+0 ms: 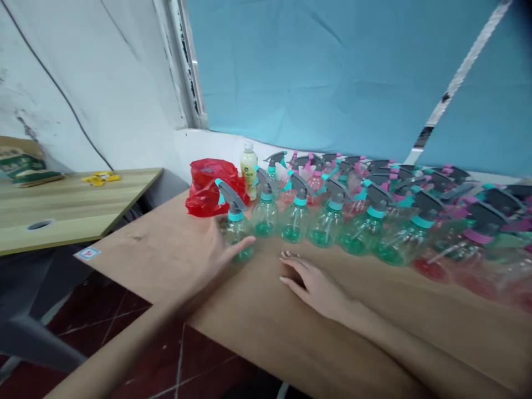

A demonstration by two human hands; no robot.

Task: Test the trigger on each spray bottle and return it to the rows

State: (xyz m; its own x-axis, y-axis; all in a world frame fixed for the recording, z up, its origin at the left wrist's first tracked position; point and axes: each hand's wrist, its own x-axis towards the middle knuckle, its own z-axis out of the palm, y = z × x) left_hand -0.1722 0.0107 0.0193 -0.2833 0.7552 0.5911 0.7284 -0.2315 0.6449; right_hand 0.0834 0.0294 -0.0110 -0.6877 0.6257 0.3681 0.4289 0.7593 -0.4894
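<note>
Brown table point(257, 316), spray bottles point(361, 233), red bag point(208, 191), capped bottle point(249, 166)

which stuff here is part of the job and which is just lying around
Likely in use:
- teal-collared spray bottle in the left hand
- other spray bottles, teal- and pink-trimmed

Seemingly just lying about:
- red plastic bag
- white-capped bottle
- yellow items on the side table

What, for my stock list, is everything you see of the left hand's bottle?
The bottle looks like clear greenish plastic, with a teal collar, grey trigger head and teal nozzle pointing left. It appears upright on the table, at the left end of the front row. The left hand cups it, thumb across its front.
</note>
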